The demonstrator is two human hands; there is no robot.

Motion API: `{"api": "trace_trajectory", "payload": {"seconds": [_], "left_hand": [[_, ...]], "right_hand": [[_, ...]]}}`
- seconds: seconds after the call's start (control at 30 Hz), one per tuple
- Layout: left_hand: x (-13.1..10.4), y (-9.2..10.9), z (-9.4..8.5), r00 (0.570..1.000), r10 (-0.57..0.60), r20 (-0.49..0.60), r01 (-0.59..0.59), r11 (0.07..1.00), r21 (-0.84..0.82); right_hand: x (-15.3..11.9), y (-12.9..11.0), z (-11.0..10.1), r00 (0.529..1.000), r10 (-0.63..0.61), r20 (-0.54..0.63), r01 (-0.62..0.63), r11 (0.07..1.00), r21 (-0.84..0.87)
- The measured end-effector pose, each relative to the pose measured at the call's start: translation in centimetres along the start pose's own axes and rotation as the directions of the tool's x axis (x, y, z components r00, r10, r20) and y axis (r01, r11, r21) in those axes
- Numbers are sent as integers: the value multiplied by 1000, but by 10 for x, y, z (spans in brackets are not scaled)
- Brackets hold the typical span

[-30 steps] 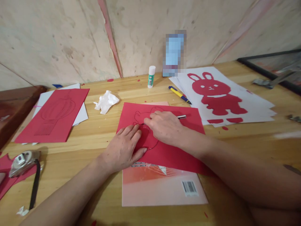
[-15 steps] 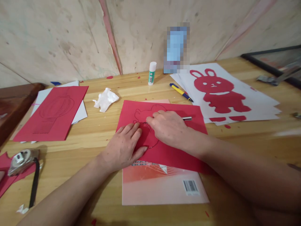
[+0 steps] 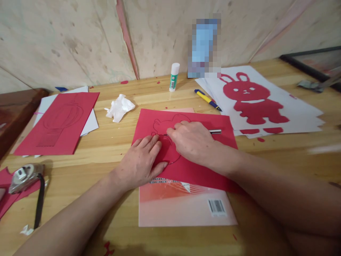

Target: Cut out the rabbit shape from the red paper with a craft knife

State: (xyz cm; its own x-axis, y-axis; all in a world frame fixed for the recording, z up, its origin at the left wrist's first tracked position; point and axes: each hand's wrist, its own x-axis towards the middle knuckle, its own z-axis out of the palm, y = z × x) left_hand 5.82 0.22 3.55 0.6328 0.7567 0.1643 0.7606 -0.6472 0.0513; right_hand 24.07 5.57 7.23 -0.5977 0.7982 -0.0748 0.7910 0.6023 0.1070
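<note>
The red sheet, marked with dark drawn outlines, lies on the worktop, partly over a pale orange booklet whose lower part, with a barcode, shows at the sheet's near edge. The left hand is spread palm down, grasping nothing, its fingers pressing on the left part of the red sheet, the thumb apart from them and touching it too. The right hand is curled over the middle of the red sheet, gripping a slim silver tool; one end sticks out to the right of the hand, and a dark tip shows by the fingertips, close to a drawn line. Whether the tip touches the red sheet is too small to tell.

Beyond the red sheet, a glue stick stands upright, and a yellow-and-blue pen lies near the far right corner. To the right of the red sheet, a red rabbit figure lies on white papers. A crumpled white tissue lies beyond and left of the red sheet; farther left is a lantern drawing on red paper. A tape measure with a black strap lies well to its left, nearer the person.
</note>
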Motion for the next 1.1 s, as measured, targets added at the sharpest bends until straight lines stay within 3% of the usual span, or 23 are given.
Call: {"api": "trace_trajectory", "payload": {"seconds": [0.33,1.1], "left_hand": [[1,0,0,1000,-7,0,7,1000,-23],[1,1,-1,1000,-4,9,3,999,33]], "right_hand": [[-2,-2,-10,995,32,92,-33,999,8],[-6,-2,-16,985,55,165,-58,998,14]]}}
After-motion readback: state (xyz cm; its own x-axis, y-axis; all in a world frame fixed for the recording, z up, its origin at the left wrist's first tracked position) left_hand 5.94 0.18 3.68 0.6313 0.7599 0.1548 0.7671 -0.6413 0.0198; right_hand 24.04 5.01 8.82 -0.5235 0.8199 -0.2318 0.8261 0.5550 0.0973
